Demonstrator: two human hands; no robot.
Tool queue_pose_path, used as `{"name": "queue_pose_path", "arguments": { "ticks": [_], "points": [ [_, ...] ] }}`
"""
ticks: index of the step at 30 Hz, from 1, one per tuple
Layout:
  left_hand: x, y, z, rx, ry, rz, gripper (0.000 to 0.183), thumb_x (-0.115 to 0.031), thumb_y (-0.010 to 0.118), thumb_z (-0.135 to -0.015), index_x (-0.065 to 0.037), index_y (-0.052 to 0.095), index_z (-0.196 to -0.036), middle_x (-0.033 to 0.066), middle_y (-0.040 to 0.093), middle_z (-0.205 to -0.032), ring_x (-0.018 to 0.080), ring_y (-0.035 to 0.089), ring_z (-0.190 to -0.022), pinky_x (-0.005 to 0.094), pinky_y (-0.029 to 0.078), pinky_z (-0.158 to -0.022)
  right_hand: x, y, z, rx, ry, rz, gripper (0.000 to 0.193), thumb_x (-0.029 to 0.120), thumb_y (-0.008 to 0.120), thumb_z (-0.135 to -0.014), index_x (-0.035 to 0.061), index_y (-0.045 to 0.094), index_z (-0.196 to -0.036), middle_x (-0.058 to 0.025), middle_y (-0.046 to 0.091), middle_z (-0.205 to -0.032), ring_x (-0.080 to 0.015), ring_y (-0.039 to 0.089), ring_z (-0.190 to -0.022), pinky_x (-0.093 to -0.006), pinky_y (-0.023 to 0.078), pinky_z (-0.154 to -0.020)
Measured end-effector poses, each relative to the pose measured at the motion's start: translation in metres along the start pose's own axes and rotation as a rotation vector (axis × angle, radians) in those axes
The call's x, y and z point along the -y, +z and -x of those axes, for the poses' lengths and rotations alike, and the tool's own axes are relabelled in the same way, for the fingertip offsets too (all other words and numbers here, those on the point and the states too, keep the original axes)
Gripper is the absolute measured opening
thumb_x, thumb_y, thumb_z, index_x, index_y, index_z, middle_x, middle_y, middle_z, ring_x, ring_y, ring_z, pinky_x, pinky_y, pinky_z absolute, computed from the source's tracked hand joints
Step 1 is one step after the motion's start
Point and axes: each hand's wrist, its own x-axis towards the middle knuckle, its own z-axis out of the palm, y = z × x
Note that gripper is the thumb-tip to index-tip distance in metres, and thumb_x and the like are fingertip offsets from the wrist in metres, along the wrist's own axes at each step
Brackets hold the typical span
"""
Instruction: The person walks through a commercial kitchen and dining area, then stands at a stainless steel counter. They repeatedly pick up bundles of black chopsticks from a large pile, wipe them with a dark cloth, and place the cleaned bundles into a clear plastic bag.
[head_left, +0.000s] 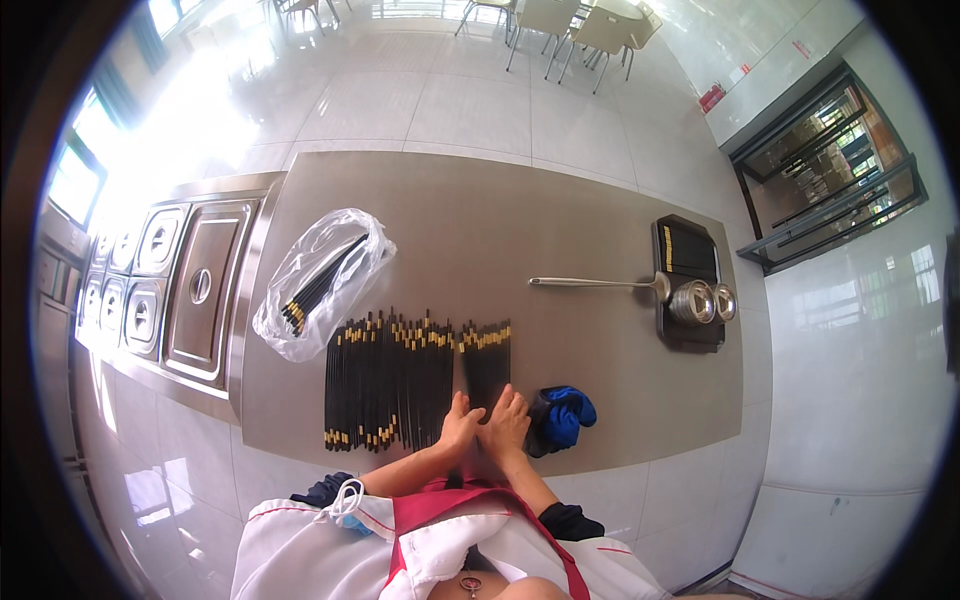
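Note:
Black chopsticks with gold bands lie side by side on the steel table. A wide row of chopsticks is at the left, its gold bands uneven. Right of it, past a narrow gap, lies a smaller group of chopsticks. My left hand is closed at the near left edge of this smaller group. My right hand is closed at its near right side, fingers bent over the sticks. The hands nearly meet, thumbs inward, and they hide the near ends of that group.
A clear plastic bag with more chopsticks lies at the far left. Blue and black cloth sits right of my right hand. A long-handled ladle reaches to a dark tray with metal bowls. Lidded steel pans adjoin the table's left side.

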Motion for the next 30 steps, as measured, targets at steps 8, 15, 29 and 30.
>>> {"name": "queue_pose_path", "arguments": {
  "ticks": [8, 15, 29, 30],
  "points": [
    [-0.015, 0.002, 0.006, 0.166, -0.140, 0.130, 0.083, -0.021, 0.060, -0.089, 0.003, 0.012, -0.151, 0.0197, 0.035, -0.150, 0.0257, 0.034, -0.139, 0.0310, 0.029, -0.112, -0.009, 0.002, -0.013, 0.020, 0.093, -0.024, 0.070, 0.038, 0.076, -0.068, -0.0028, 0.044, -0.116, -0.0201, 0.050, -0.110, -0.0388, 0.052, -0.105, -0.0471, 0.051, -0.078],
    [-0.028, 0.003, 0.007, 0.255, -0.142, 0.187, 0.084, -0.024, 0.061, -0.089, 0.002, 0.011, -0.152, 0.0201, 0.028, -0.154, 0.0267, 0.026, -0.143, 0.0326, 0.021, -0.116, -0.019, 0.015, -0.013, 0.103, 0.060, -0.138, 0.046, 0.025, 0.076, -0.074, 0.0007, 0.046, -0.099, -0.0209, 0.052, -0.104, -0.0399, 0.056, -0.097, -0.0461, 0.052, -0.076],
    [-0.008, -0.017, 0.005, 0.316, 0.034, 0.028, 0.076, -0.011, 0.059, -0.090, -0.006, 0.016, -0.152, 0.0165, 0.034, -0.151, 0.0251, 0.041, -0.134, 0.0333, 0.034, -0.110, -0.050, 0.042, -0.024, 0.050, -0.081, -0.280, 0.023, 0.016, 0.062, -0.082, -0.0001, 0.052, -0.096, -0.0164, 0.061, -0.071, -0.0392, 0.064, -0.068, -0.0456, 0.053, -0.064],
    [-0.009, -0.022, 0.008, 0.274, 0.075, -0.007, 0.075, -0.009, 0.060, -0.089, -0.006, 0.019, -0.151, 0.0165, 0.035, -0.150, 0.0255, 0.044, -0.132, 0.0340, 0.036, -0.108, -0.044, 0.026, -0.024, 0.218, 0.056, -0.523, 0.019, 0.015, 0.059, -0.083, 0.0009, 0.052, -0.094, -0.0139, 0.060, -0.070, -0.0339, 0.063, -0.064, -0.0428, 0.052, -0.059]
  ]
}}
